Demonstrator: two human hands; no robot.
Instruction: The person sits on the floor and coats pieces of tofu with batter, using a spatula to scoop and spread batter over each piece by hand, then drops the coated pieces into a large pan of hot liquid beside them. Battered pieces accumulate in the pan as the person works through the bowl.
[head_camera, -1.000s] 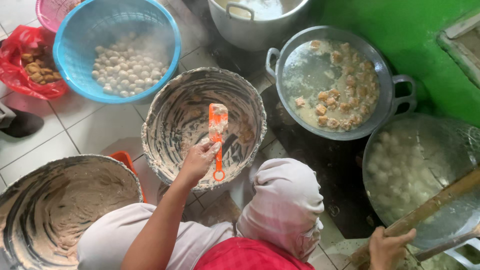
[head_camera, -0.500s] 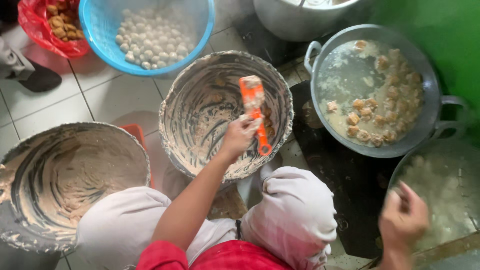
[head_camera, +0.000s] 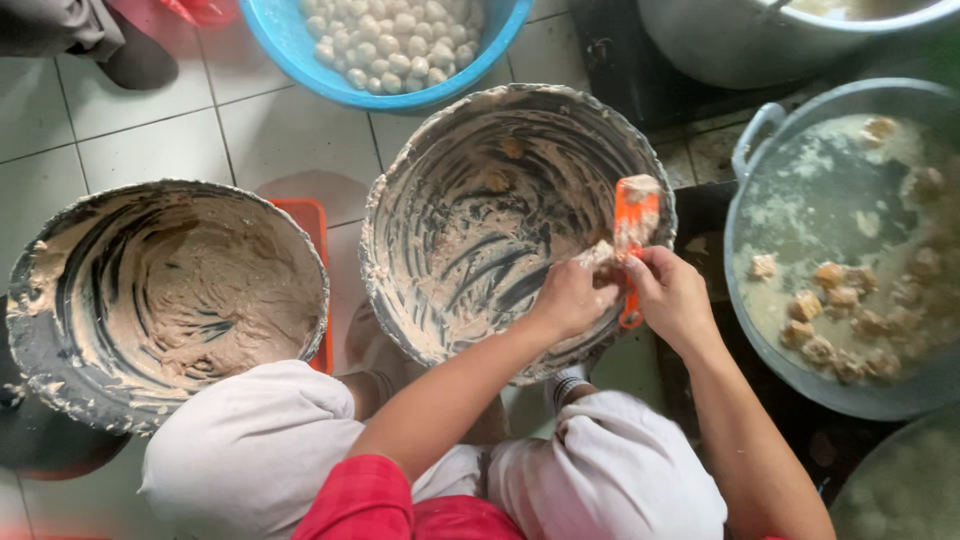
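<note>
— What is taking up most of the floor?

— Two big dough-smeared basins are sitting on the white tiles: one at the left (head_camera: 165, 300), coated with paste, and the middle basin (head_camera: 480, 190), scraped nearly bare. A wide pot of cloudy broth (head_camera: 850, 250) with browned lumps floating in it is standing at the right, and a blue basket of pale round balls (head_camera: 390, 40) is lying at the far side. A grey pot (head_camera: 770, 40) is showing at the far right corner.

— And nearer the person?

— Their knees in pale trousers (head_camera: 600, 480) are pressing close under the middle basin, hiding its near rim. A red tray edge (head_camera: 310, 220) is peeking out between the two basins.

— The hands?

— Both are meeting over the middle basin's right rim. The right hand (head_camera: 675, 295) is gripping an orange scraper (head_camera: 633, 225) by its handle, blade upward and caked with dough. The left hand (head_camera: 570, 295) is curling its fingers around a lump of dough (head_camera: 600, 255) against the blade.
</note>
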